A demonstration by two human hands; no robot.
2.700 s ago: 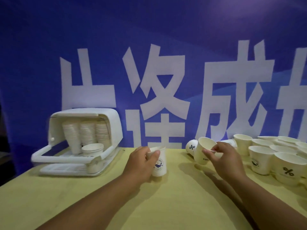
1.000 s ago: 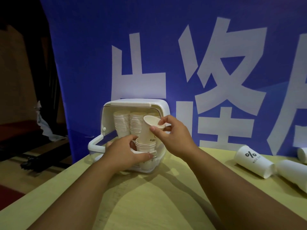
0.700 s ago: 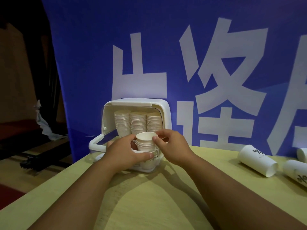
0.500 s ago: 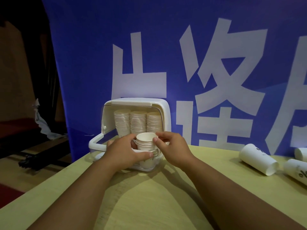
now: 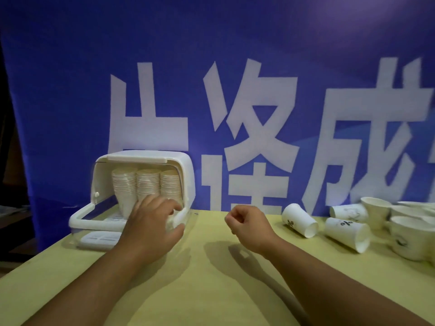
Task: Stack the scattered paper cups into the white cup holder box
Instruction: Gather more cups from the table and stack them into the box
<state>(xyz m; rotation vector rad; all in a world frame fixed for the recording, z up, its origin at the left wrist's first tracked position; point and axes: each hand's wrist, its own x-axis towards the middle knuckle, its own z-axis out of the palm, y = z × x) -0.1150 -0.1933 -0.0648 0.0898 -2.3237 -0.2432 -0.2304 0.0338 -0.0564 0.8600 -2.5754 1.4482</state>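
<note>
Left hand at the white cup holder box
Its fingers curl round what seems a short cup stack inside; right hand fisted, empty, right of the box.

Head camera looks forward-down over the table.
</note>
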